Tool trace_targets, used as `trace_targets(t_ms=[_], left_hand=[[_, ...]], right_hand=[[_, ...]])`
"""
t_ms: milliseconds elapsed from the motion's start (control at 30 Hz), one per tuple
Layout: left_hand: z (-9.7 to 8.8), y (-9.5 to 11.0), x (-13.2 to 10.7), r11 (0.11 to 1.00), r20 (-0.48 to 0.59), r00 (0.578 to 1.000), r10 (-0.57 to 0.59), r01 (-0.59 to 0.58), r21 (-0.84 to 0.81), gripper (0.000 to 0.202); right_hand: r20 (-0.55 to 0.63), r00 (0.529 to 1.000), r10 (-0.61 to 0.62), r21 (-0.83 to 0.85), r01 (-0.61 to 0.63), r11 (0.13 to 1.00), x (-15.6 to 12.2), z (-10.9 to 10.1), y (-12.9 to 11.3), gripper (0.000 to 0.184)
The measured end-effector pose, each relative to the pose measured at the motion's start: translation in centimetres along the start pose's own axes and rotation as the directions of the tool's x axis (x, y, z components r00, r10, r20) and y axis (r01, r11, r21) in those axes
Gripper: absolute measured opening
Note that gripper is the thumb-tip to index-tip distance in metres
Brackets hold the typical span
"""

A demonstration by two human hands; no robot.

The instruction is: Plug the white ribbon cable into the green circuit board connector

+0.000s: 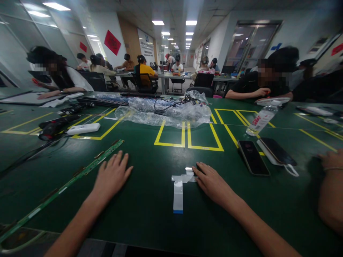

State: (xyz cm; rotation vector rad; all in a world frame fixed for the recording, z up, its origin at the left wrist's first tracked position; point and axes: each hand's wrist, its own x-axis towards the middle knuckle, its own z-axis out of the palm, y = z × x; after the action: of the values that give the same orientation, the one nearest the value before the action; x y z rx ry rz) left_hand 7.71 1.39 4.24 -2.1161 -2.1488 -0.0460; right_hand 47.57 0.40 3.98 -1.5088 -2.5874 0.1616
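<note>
My left hand (112,175) lies flat on the green table with its fingers spread, just right of a long, narrow green circuit board (77,177). That board runs diagonally from the lower left edge. My right hand (213,181) rests palm down, fingers stretched out, beside a white flat ribbon cable (178,196) with a blue end. The cable lies in a bent shape, and a clear strip of tape (177,178) crosses its upper part. My right fingertips are at the right end of that strip; whether they touch it I cannot tell.
Bubble wrap (171,113) with tangled black cables (184,101) lies across the table's far side. To the right are a water bottle (262,118) and two phones (253,157). A white device (83,129) sits at left. A neighbour's arm (332,189) rests at the right edge.
</note>
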Motion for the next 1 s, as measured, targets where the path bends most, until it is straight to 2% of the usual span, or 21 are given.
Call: trace_targets(t_ms=[67, 133, 200, 267, 367, 467, 633, 767, 867, 1000], left_hand=[[0.9, -4.4, -0.4, 0.989, -0.009, 0.989, -0.145, 0.146, 0.031, 0.071], [2.0, -7.8, -1.1, 0.975, 0.042, 0.974, -0.222, 0.221, 0.025, 0.074], [3.2, -9.4, -1.9, 0.982, 0.067, 0.98, -0.187, 0.187, 0.017, 0.075], [4.1, -9.4, -2.8, 0.996, 0.044, 0.995, -0.088, 0.088, 0.013, 0.074], [4.3, -6.5, -3.8, 0.998, 0.017, 0.998, 0.055, -0.055, -0.012, 0.074], [2.8, -1.5, -4.0, 0.975, 0.046, 0.976, 0.214, -0.21, -0.077, 0.069], [0.0, 7.4, -1.8, 0.877, 0.064, 0.882, 0.467, -0.453, -0.161, 0.059], [-1.2, 13.1, 0.9, 0.769, 0.006, 0.784, 0.62, -0.606, -0.204, 0.044], [-1.6, 16.0, 2.2, 0.686, -0.051, 0.714, 0.698, -0.688, -0.238, 0.028], [-1.1, 17.1, 2.6, 0.63, -0.167, 0.686, 0.708, -0.72, -0.291, 0.02]], right_hand=[[-0.001, 1.0, 0.002, 0.019, -0.002, 1.0, 0.0, 0.1, 0.1, 0.049], [0.018, 1.0, 0.01, 0.024, -0.011, 1.0, 0.0, 0.0, 0.0, 0.05], [0.045, 0.999, 0.02, 0.025, -0.021, 0.999, 0.0, -0.3, -0.1, 0.051], [0.067, 0.997, 0.027, 0.027, -0.029, 0.999, 0.1, -0.7, -0.3, 0.052], [0.086, 0.995, 0.04, 0.022, -0.042, 0.999, 0.0, -1.1, -0.6, 0.051], [0.071, 0.997, 0.041, 0.013, -0.042, 0.999, -0.1, -1.1, -0.7, 0.051], [0.064, 0.997, 0.041, -0.038, -0.038, 0.999, -0.2, -1.0, -0.8, 0.051], [0.036, 0.999, 0.029, -0.1, -0.025, 0.995, -0.2, -0.7, -1.2, 0.05], [-0.035, 0.999, 0.029, -0.147, -0.034, 0.989, -0.3, -0.3, -1.4, 0.047], [-0.076, 0.997, -0.002, -0.17, -0.011, 0.985, -0.3, -0.1, -1.4, 0.046]])
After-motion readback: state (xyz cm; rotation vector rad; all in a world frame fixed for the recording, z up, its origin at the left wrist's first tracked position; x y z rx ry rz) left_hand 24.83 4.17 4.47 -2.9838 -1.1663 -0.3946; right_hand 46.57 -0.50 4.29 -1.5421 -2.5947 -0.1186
